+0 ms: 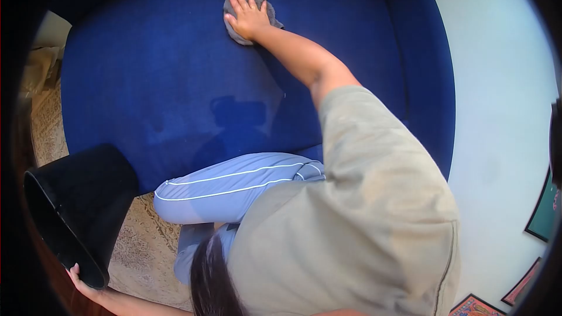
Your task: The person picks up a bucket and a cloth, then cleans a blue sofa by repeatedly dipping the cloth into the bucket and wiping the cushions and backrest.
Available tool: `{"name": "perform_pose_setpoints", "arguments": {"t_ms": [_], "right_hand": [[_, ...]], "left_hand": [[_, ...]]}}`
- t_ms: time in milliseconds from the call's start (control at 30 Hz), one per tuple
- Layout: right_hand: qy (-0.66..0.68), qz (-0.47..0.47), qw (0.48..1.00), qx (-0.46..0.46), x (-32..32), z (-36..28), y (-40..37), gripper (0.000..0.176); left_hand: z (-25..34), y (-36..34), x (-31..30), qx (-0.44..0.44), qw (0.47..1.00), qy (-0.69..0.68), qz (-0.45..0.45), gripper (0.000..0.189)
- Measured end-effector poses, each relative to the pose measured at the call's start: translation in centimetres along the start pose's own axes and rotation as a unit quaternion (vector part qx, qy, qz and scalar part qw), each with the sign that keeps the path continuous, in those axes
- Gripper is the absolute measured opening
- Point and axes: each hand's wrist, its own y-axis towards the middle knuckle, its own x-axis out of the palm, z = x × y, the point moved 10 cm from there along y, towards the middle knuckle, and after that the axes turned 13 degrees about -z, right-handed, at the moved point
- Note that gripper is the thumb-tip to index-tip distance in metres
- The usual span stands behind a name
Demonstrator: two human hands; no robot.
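My right hand (249, 16) lies flat with fingers spread on a crumpled grey cloth (239, 34), pressing it against the blue sofa seat (175, 64). At the lower left, my left hand (85, 282) has its fingers at the rim of a black, bin-like container (96, 199), supporting it. The container is tilted, its wide dark mouth facing the lower left and its other end close to the sofa's front edge. What is inside the container cannot be made out. Part of my left hand is hidden by the rim.
The sofa's arm (430, 82) runs along the right, beside a pale wall (497, 111). My bent leg (234, 187) is against the seat's front. A patterned rug (143, 246) covers the floor. Framed pictures (477, 306) are at the lower right.
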Motion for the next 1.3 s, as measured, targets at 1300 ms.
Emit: {"name": "perform_pose_setpoints", "arguments": {"t_ms": [1300], "right_hand": [[-0.048, -0.076, 0.956, -0.278, 15.2, -42.0, -6.4, 0.072]], "left_hand": [[-2.7, 2.4, -4.8, -0.021, 0.999, -0.025, 0.027, 0.036]]}}
